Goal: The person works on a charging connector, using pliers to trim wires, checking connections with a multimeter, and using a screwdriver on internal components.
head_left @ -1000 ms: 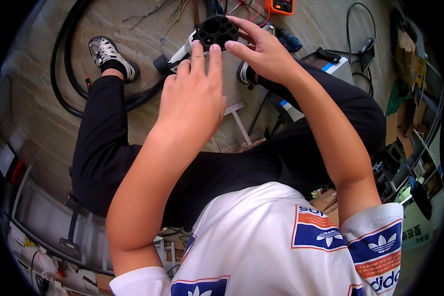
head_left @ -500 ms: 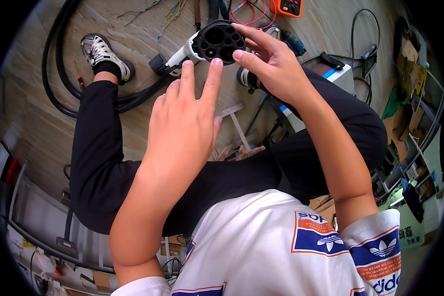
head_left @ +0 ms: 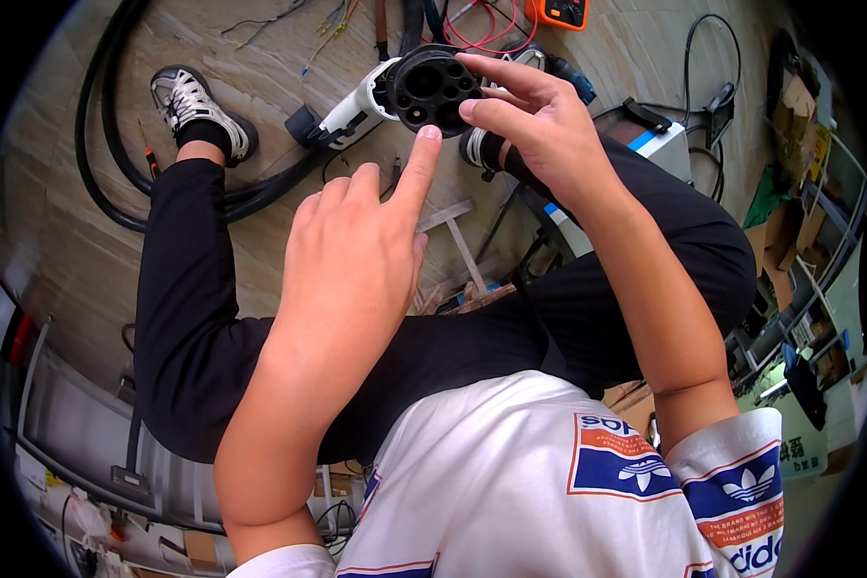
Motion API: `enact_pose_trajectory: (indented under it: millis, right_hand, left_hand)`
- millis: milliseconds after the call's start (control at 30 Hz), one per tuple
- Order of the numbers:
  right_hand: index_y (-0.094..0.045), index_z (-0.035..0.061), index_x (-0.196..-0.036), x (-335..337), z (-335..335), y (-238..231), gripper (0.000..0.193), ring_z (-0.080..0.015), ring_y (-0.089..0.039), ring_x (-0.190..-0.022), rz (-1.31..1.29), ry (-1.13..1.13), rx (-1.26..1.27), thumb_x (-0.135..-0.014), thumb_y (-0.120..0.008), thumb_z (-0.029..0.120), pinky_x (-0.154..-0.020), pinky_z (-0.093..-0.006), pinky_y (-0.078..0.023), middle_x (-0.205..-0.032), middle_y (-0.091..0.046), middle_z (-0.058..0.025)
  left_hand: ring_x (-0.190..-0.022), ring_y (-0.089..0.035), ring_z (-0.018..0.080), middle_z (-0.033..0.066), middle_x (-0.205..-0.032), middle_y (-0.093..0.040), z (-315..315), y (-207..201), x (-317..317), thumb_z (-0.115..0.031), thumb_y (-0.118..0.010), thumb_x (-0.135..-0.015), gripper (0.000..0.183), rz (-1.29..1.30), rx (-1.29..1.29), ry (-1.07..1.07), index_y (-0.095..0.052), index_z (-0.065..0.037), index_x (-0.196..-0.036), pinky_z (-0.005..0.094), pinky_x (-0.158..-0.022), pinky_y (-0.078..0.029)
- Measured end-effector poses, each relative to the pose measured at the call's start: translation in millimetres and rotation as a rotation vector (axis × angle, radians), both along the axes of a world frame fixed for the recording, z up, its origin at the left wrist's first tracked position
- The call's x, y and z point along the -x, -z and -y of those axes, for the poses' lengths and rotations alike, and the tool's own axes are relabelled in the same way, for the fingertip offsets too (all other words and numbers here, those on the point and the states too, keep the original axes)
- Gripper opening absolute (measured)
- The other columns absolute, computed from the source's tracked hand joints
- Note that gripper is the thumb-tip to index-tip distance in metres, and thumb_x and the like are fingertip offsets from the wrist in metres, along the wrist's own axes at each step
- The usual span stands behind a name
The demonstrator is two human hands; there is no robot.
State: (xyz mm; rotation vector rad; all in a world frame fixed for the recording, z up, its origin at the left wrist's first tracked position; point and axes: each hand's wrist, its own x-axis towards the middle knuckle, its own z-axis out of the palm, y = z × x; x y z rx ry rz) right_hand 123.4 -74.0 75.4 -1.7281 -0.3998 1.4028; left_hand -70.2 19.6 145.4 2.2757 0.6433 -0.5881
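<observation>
An electric-vehicle charging connector is held up at top centre, its round black face with several holes turned toward me. Its white handle body slants down to the left. My right hand grips the black head by its right edge, thumb on the face and fingers along the upper rim. My left hand points with its index finger, the tip at the face's lower edge beside a small hole. Its other fingers are partly bent and hold nothing.
A thick black cable loops on the tiled floor at left, near a screwdriver. Red leads and an orange multimeter lie at the top. At right are a white case with a blue stripe and a cluttered rack.
The connector's head has tilted and dropped slightly, with my right hand on it. My left middle finger has bent back, leaving the index finger stretched out at the face's lower edge.
</observation>
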Motion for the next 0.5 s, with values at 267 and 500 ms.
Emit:
enact_pose_trajectory:
  millis: [267,500]
  right_hand:
    - [-0.066,0.0015,-0.135,3.3,-0.2,3.6,0.055,-0.0034,-0.052,-0.067,0.010,0.046,0.033,-0.084,-0.077,0.021,-0.056,-0.0220,-0.039,-0.098,-0.073,-0.0059]
    - [-0.067,0.0028,-0.134,4.7,0.1,9.0,0.055,-0.0047,-0.056,-0.071,0.037,0.056,0.024,-0.085,-0.079,0.023,-0.060,-0.0221,-0.042,-0.096,-0.072,-0.0050]
  left_hand:
    - [-0.105,-0.064,0.0351,0.0177,-0.114,-0.065,2.6,1.4,2.0,-0.010,-0.076,-0.086,0.083,0.017,-0.025,0.004,-0.036,-0.012,-0.159,0.0442,-0.094,-0.051]
    - [-0.102,-0.064,0.0342,0.0168,-0.111,-0.065,5.1,2.0,1.7,-0.010,-0.076,-0.085,0.083,0.031,-0.073,0.014,-0.037,-0.009,-0.158,0.0441,-0.092,-0.051]
